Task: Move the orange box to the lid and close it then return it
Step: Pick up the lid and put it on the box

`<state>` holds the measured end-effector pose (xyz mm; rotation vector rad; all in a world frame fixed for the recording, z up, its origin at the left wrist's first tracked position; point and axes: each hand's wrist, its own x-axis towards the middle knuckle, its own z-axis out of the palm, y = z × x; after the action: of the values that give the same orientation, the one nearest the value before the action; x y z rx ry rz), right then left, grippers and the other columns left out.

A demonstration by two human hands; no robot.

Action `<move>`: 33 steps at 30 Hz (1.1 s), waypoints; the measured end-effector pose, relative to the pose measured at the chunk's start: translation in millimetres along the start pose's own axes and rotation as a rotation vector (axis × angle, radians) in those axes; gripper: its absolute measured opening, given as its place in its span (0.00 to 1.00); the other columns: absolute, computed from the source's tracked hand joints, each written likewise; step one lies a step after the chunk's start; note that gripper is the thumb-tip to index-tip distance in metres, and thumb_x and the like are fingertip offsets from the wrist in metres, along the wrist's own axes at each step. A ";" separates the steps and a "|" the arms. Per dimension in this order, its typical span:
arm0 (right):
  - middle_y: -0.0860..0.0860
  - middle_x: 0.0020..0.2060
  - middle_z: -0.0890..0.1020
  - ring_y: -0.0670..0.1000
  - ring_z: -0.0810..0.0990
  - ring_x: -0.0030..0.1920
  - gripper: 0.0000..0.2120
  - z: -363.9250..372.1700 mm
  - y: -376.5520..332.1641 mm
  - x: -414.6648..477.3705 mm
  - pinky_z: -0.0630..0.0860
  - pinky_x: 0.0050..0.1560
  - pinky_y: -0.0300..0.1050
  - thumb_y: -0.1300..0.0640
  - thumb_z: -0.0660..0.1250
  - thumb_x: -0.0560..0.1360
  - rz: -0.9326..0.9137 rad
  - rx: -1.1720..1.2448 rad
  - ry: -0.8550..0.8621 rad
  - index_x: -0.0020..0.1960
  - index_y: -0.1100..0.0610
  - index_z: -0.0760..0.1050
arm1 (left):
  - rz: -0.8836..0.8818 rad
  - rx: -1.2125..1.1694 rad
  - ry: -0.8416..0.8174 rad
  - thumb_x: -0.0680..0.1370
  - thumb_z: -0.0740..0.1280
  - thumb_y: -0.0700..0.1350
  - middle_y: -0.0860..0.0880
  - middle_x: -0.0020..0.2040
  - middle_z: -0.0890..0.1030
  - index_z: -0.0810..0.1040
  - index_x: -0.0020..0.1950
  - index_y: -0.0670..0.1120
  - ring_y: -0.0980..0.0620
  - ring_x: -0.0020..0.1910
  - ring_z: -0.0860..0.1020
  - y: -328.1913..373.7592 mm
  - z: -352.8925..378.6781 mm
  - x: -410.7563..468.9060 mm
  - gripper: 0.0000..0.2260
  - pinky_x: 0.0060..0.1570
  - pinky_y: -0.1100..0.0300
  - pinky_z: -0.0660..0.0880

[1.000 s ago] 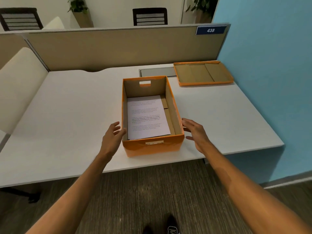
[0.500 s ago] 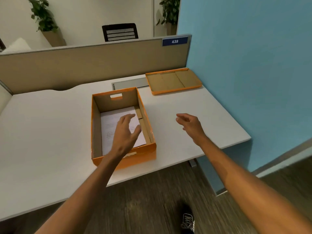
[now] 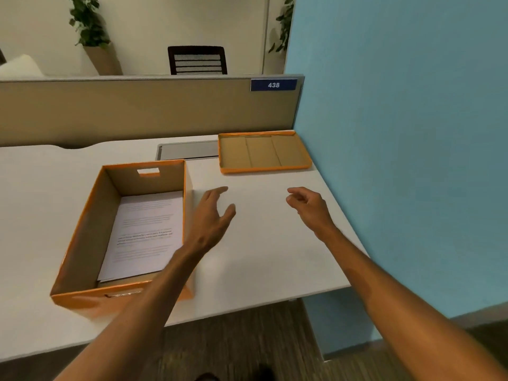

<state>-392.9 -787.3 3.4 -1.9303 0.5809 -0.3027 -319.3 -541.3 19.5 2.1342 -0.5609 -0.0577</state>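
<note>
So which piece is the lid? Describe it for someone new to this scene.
Find the blue wall on the right, where it meets the desk divider. In that far desk corner lies the lid: a shallow orange tray, empty, unlike the deep orange box holding paper.

Both our arms reach forward, bare to above the elbow, forearms angling inward from the lower corners of view. Our left hand (image 3: 210,215) is spread loosely, palm down and turned slightly rightward, thumb splayed out to the right, fingers extended forward; it holds nothing. Our right hand (image 3: 309,204) hangs level with it and well apart, wrist slightly bent, fingers curled loosely inward toward the left with the thumb tucked near them, also holding nothing.
</note>
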 end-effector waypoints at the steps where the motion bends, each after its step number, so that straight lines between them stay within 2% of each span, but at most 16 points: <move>1: 0.53 0.51 0.83 0.52 0.82 0.54 0.16 -5.6 3.1 7.3 0.77 0.56 0.45 0.55 0.69 0.77 0.000 -0.008 0.002 0.64 0.55 0.79 | -0.006 0.012 0.004 0.79 0.67 0.46 0.41 0.70 0.72 0.71 0.73 0.43 0.45 0.67 0.74 2.9 5.8 4.0 0.22 0.65 0.49 0.74; 8: 0.53 0.52 0.82 0.49 0.80 0.51 0.16 -26.8 23.6 69.1 0.75 0.51 0.40 0.55 0.70 0.76 0.012 -0.045 0.013 0.63 0.55 0.78 | -0.067 -0.003 -0.034 0.79 0.67 0.45 0.42 0.73 0.69 0.68 0.74 0.43 0.44 0.70 0.71 0.5 41.0 52.4 0.23 0.68 0.43 0.71; 14: 0.51 0.53 0.82 0.52 0.82 0.52 0.16 -24.9 43.1 145.7 0.77 0.54 0.47 0.53 0.71 0.75 0.071 -0.074 0.039 0.62 0.53 0.79 | -0.130 -0.016 -0.058 0.79 0.67 0.48 0.42 0.74 0.68 0.67 0.74 0.44 0.44 0.70 0.70 -27.2 66.0 120.6 0.25 0.67 0.42 0.72; 18: 0.53 0.55 0.82 0.52 0.81 0.52 0.16 -20.7 57.7 199.0 0.76 0.52 0.45 0.52 0.72 0.74 0.120 -0.095 0.066 0.61 0.53 0.79 | -0.180 -0.025 -0.065 0.78 0.67 0.49 0.42 0.73 0.68 0.67 0.74 0.45 0.43 0.69 0.71 -49.6 80.4 176.8 0.25 0.65 0.43 0.73; 21: 0.55 0.60 0.81 0.53 0.79 0.56 0.18 -16.8 71.6 237.7 0.72 0.52 0.43 0.53 0.72 0.75 0.162 -0.140 0.074 0.64 0.56 0.77 | -0.240 -0.032 -0.071 0.78 0.67 0.49 0.42 0.73 0.69 0.67 0.74 0.45 0.43 0.70 0.71 -69.2 88.0 215.4 0.25 0.65 0.45 0.73; 25: 0.58 0.65 0.77 0.59 0.76 0.64 0.25 -12.6 90.1 283.7 0.71 0.53 0.45 0.54 0.72 0.75 0.240 -0.202 0.121 0.70 0.59 0.71 | -0.351 -0.024 -0.076 0.77 0.69 0.50 0.42 0.72 0.69 0.66 0.74 0.44 0.42 0.68 0.71 -99.6 99.3 258.7 0.27 0.61 0.51 0.72; 27: 0.59 0.65 0.77 0.60 0.77 0.62 0.26 -11.7 96.9 302.1 0.71 0.50 0.46 0.56 0.72 0.74 0.297 -0.206 0.182 0.70 0.60 0.70 | -0.408 -0.024 -0.084 0.77 0.69 0.50 0.41 0.73 0.68 0.65 0.75 0.44 0.42 0.68 0.71 -113.9 104.0 275.6 0.29 0.58 0.53 0.70; 29: 0.61 0.63 0.78 0.62 0.79 0.59 0.26 -12.6 104.1 317.5 0.71 0.46 0.47 0.56 0.71 0.73 0.350 -0.226 0.235 0.69 0.61 0.70 | -0.473 -0.037 -0.091 0.76 0.70 0.50 0.41 0.75 0.65 0.62 0.76 0.43 0.41 0.70 0.69 -125.0 108.2 290.6 0.32 0.61 0.51 0.70; 31: 0.61 0.64 0.77 0.63 0.78 0.61 0.29 -14.5 110.0 329.4 0.72 0.47 0.48 0.55 0.71 0.73 0.414 -0.228 0.241 0.71 0.60 0.68 | -0.540 -0.034 -0.097 0.77 0.70 0.51 0.40 0.77 0.63 0.58 0.78 0.42 0.39 0.73 0.67 -131.6 111.7 303.5 0.35 0.66 0.45 0.70; 33: 0.59 0.66 0.76 0.62 0.77 0.63 0.32 -15.6 115.6 339.3 0.72 0.49 0.48 0.55 0.72 0.73 0.458 -0.197 0.228 0.73 0.60 0.66 | -0.601 -0.035 -0.098 0.77 0.69 0.50 0.40 0.77 0.63 0.58 0.79 0.41 0.39 0.72 0.67 -136.0 115.6 314.1 0.35 0.66 0.45 0.70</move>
<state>-141.5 -1015.9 -112.0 -1.8943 1.2178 -0.1762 -15.7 -692.7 -104.7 2.2028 0.0446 -0.5029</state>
